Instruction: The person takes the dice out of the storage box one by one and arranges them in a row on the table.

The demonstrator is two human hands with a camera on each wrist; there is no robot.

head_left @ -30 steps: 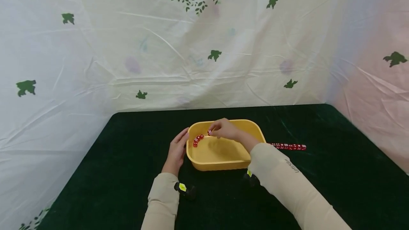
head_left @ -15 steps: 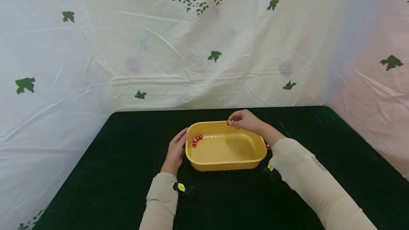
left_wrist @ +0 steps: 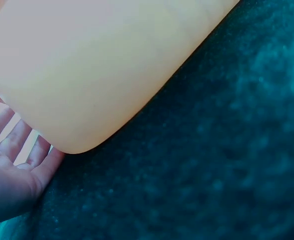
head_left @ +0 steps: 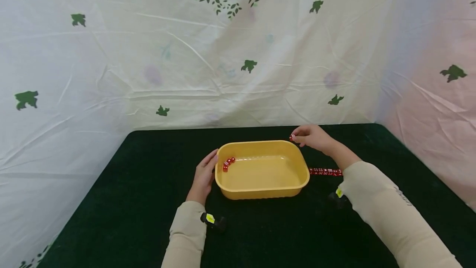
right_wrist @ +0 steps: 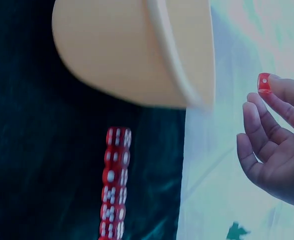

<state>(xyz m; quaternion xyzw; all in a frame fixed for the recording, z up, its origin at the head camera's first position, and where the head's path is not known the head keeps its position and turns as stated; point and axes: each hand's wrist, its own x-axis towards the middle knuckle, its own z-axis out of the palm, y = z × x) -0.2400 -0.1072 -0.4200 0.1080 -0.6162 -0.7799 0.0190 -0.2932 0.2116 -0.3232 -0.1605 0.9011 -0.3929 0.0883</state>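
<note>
A yellow tub (head_left: 262, 191) sits mid-table, with a few red dice (head_left: 228, 163) in its far left corner. My left hand (head_left: 204, 176) rests flat against the tub's left wall (left_wrist: 87, 90), fingers straight. My right hand (head_left: 310, 136) is raised past the tub's far right corner and pinches one red die (head_left: 292, 137) at its fingertips; the right wrist view shows that die (right_wrist: 264, 83) between thumb and forefinger. A row of red dice (head_left: 325, 171) lies on the cloth to the right of the tub, also seen below it (right_wrist: 114, 185) in the right wrist view.
The table carries a dark green cloth (head_left: 122, 202). A white sheet printed with green leaves (head_left: 238, 53) hangs close behind and around both sides. Open cloth lies left, right and in front of the tub.
My right hand has lifted one die out of the tub's left corner and carried it rightward, past the tub's far right corner. The left hand has stayed on the tub.
</note>
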